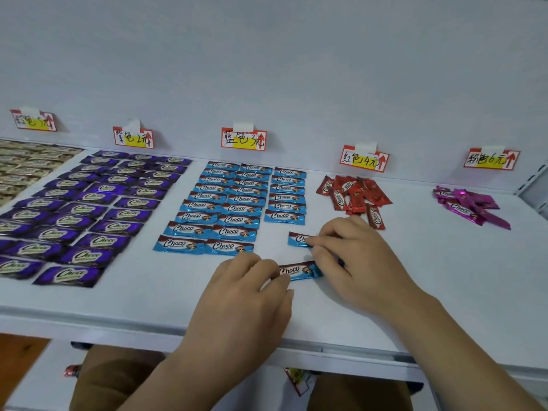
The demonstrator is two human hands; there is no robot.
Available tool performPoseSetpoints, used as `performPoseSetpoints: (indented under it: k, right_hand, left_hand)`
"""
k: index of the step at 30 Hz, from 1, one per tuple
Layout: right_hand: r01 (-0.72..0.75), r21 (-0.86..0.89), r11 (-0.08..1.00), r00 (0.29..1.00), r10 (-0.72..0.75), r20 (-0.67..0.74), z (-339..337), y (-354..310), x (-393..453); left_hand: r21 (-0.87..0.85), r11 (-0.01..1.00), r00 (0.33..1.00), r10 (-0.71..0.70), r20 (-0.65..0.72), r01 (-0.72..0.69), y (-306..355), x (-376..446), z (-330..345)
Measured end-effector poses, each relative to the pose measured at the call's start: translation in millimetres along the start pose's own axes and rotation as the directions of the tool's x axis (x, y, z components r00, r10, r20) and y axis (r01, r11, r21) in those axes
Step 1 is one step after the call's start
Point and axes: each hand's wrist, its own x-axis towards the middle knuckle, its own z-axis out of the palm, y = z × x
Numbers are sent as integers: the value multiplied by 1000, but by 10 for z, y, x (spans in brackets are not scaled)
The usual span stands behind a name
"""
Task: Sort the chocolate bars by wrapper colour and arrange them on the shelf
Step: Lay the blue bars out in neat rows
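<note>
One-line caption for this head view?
Both hands setting blue chocolate bars beside tidy blue rows on the shelf.

The right hand [353, 256] covers the right part of the upper blue bar [298, 239], leaving only "Ch" legible, and the right end of the lower blue bar [299, 270]; the left hand [246, 292] covers that bar's left end. Beige bars [20, 169] and the outermost purple bars [12, 265] are cut off by the left edge. Small print on all wrappers is too fine to read. Below the shelf [118, 310], a tag [298, 379] is partly hidden and blurred.
</note>
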Motion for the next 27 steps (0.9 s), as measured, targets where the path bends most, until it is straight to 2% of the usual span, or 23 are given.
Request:
performPoseSetpoints:
  k: [5,14,20,27]
  right_hand:
    - [33,-20,999,992,-30,121,-11,-100,108]
    - [42,-79,996,979,-25,204,10,-199,269]
    - [53,-85,995,981,-36,192,52,-234,284]
    - [48,-90,995,986,-33,162,69,-232,266]
  left_hand:
    - [34,999,998,-38,49,37,-21,-7,-3]
    - [12,999,998,-38,53,37,-46,-55,26]
    - [25,998,995,-60,75,59,-36,-53,27]
    - [26,997,997,-68,41,67,-55,-76,58]
